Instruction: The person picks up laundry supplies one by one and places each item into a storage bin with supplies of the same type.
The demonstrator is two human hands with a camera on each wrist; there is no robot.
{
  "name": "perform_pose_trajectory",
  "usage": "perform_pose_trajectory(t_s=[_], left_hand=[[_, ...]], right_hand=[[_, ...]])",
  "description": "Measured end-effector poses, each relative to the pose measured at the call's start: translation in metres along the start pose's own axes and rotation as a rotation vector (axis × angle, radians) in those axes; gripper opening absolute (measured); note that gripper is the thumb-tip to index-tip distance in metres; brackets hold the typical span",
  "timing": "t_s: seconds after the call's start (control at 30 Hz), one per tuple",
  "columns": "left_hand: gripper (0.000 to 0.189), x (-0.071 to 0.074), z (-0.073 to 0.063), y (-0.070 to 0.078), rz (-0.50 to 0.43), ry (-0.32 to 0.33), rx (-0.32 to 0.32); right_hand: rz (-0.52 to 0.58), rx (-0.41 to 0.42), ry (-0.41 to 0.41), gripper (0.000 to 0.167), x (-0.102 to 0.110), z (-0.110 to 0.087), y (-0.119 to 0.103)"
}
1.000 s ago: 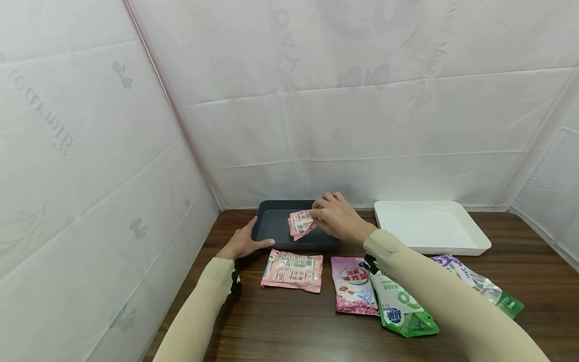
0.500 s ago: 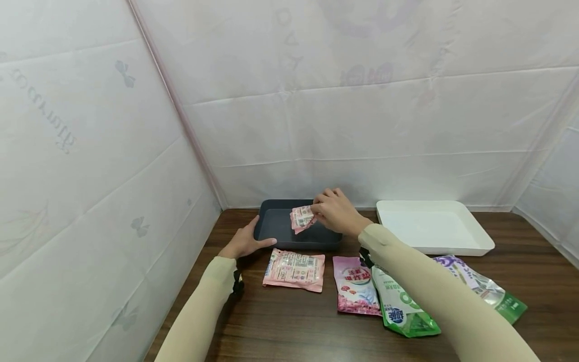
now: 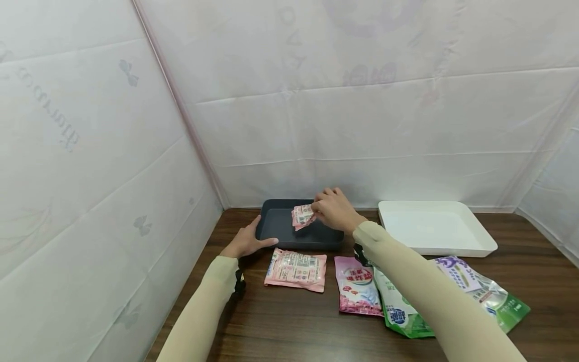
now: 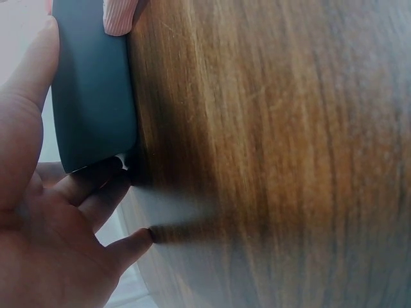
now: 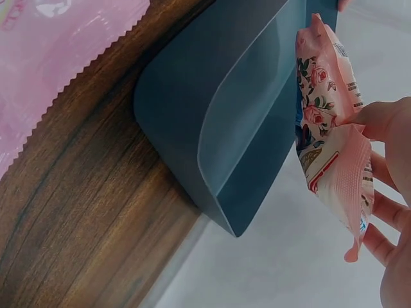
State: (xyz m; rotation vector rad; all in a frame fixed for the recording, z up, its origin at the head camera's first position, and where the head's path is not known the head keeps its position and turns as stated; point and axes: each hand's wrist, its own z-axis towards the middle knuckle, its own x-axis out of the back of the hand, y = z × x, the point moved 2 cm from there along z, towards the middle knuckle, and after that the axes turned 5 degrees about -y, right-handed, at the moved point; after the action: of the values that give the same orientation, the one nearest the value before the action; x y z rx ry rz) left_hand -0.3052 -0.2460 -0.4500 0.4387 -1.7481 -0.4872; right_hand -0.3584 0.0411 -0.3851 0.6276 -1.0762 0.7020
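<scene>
My left hand is at the near left corner of the dark grey tray. Its thumb lies along the front rim, and the other fingers touch the left side; the left wrist view shows them spread, the little finger reaching the table. Above the tray, my right hand pinches a pink packet. In the right wrist view, this floral-printed packet is creased where thumb and fingers hold it, clear of the tray wall. A larger pink packet lies flat in front of the tray.
A white tray stands at the back right. In front lie a pink-purple pouch, a green-and-white pouch partly under my right forearm, and a purple-and-green pouch. White sheeting walls the back and sides.
The right hand has risen slightly toward the back with the pink packet, still above the tray. The left hand keeps its place at the tray corner. The view has shifted slightly.
</scene>
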Motion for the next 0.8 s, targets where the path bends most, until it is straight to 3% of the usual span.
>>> perform_pose_trajectory(t_s=[0.4, 0.8], left_hand=[[0.113, 0.001, 0.0, 0.002, -0.003, 0.011, 0.009], [0.114, -0.001, -0.003, 0.002, -0.014, -0.001, 0.007]], right_hand=[[-0.01, -0.077, -0.067, 0.007, -0.011, 0.006, 0.006], [0.016, -0.105, -0.119, 0.024, -0.018, 0.019, 0.002]])
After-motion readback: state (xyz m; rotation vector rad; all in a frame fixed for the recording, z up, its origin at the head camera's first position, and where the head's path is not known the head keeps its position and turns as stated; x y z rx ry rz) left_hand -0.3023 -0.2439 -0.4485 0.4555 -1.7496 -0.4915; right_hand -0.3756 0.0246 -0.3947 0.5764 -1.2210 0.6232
